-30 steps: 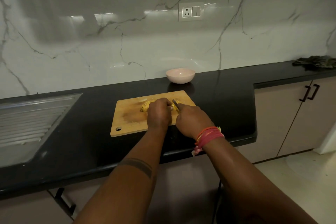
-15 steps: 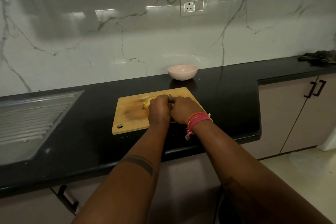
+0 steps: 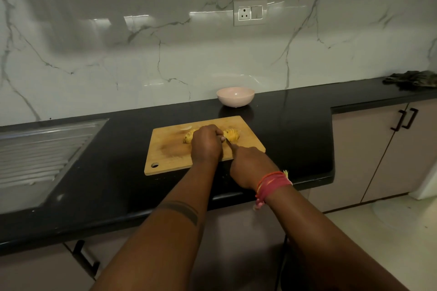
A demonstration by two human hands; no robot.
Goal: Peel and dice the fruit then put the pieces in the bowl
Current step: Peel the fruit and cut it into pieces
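Two hands work over the wooden cutting board (image 3: 170, 156), landmark on the black table (image 3: 295, 130): left hand (image 3: 207, 145), fingers curled down, holds the yellow fruit (image 3: 231, 135) near the board's far edge, sliced portion showing to the hand's right, uncut end to its left. Right hand (image 3: 250, 165) at the board's near right corner, fingers closed round a knife (image 3: 229, 143), blade angled toward the fruit just beside the left hand. Pink bowl (image 3: 235, 96) sits beyond the board's far edge, apart from it.
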